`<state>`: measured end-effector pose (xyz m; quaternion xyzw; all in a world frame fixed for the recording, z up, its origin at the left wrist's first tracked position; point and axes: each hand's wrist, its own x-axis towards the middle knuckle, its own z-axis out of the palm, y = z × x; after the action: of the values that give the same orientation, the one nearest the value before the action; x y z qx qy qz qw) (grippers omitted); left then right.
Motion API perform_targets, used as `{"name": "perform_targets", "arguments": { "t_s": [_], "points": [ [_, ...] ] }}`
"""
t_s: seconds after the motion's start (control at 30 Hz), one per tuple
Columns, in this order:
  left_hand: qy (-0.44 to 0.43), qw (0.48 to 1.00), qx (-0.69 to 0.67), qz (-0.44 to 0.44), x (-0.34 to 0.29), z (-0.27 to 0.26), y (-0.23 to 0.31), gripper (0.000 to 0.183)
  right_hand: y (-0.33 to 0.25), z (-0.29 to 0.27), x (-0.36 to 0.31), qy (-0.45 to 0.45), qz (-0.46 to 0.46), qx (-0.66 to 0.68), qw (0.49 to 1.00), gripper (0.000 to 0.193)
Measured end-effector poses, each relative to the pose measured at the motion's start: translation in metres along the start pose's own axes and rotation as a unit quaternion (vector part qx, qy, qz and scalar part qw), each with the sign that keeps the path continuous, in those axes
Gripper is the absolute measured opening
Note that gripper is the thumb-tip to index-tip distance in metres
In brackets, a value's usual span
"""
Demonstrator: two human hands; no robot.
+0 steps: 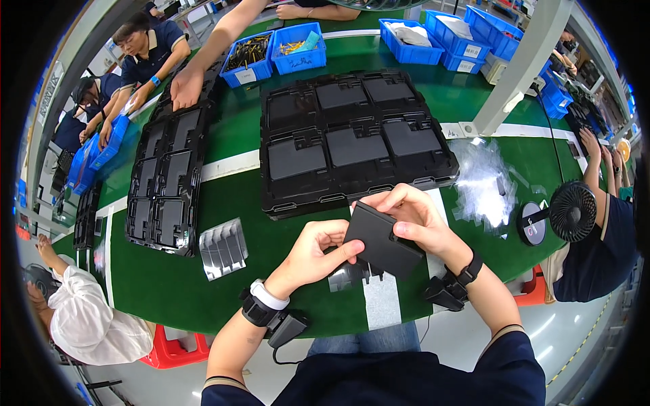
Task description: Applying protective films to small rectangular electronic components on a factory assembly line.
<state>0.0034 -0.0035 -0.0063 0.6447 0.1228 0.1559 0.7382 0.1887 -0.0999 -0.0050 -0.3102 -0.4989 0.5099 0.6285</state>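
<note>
Both my hands grip a flat, black rectangular piece (384, 245) over the near edge of the green table. My left hand (315, 252) is closed on its left side, with the thumb lying across the face. On the upper right side, my right hand (421, 220) pinches it, thumb on the face near a small notch. The piece is tilted, and its underside is hidden. Just beyond my hands stands a large black moulded tray (298, 201), with similar dark flat pieces in its compartments. Clear film (345, 277) lies beneath my hands.
Another black tray (128, 220) is at the left, with a co-worker's hand (186, 88) over it. Clear film strips (223, 248) lie near it. Right are a heap of clear film (484, 183), a small black fan (573, 211) and a grey post (521, 68). Blue bins (298, 62) line the back.
</note>
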Motion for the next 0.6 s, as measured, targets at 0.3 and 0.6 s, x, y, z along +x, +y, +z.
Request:
{"name": "perform_targets", "arguments": {
  "t_s": [0.3,0.6],
  "points": [
    [-0.058,0.998,-0.013,-0.012,-0.003,0.001,-0.003,0.012,-0.011,0.009,-0.004,-0.034,0.036,0.035,0.998,0.038],
    [0.046,0.940,0.327,0.088,0.003,0.000,-0.006,0.021,-0.055,0.038,-0.051,-0.093,0.089,-0.606,0.785,0.039]
  ]
}}
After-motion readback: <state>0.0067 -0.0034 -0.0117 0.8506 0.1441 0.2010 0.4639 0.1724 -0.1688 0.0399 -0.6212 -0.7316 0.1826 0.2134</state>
